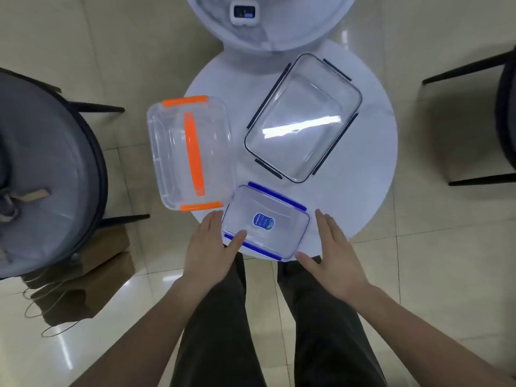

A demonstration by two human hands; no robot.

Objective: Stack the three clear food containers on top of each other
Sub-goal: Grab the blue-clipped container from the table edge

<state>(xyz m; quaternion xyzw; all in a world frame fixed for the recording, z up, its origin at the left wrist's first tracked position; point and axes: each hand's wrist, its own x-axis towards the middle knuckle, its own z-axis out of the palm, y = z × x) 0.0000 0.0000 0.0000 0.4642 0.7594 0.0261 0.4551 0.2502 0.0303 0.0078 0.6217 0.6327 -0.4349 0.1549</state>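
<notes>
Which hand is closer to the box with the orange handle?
The left hand. It sits just below the orange-handled box, near its bottom clip. The right hand is farther away, on the other side of the blue-clipped box.

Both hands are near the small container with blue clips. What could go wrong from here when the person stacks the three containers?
1. The orange-handled container overhangs the round table's left edge; a nudge might tip it off.
2. The blue-clipped container sits at the near edge, and the left hand and right hand are open beside it, so it may slip.
3. It looks smallest; placed lowest, the stack could wobble.
</notes>
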